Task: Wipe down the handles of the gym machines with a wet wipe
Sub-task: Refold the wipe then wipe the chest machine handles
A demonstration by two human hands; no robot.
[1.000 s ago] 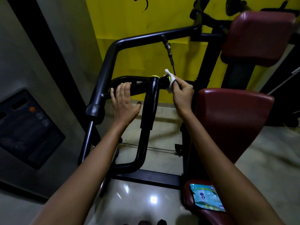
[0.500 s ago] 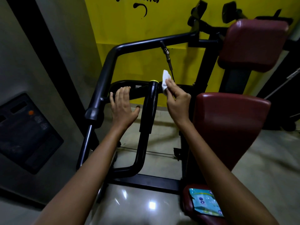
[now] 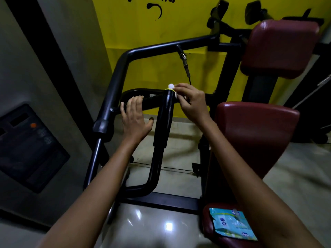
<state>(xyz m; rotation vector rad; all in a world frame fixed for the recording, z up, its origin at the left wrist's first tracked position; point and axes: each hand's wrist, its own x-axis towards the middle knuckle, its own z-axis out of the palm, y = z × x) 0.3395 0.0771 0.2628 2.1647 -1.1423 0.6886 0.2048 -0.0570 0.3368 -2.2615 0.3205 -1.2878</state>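
Fingers of the right hand [image 3: 191,102] pinch the white wet wipe [image 3: 171,86] against the yellow-ringed top of the black handle [image 3: 164,115], whose grip runs down and toward the person. Left hand [image 3: 134,117], fingers loosely open, rests on the crossbar [image 3: 152,102] beside it.

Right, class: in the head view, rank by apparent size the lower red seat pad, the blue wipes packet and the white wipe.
1. Lower red seat pad
2. Blue wipes packet, though it lies nearer the camera
3. White wipe, mostly hidden by the right hand
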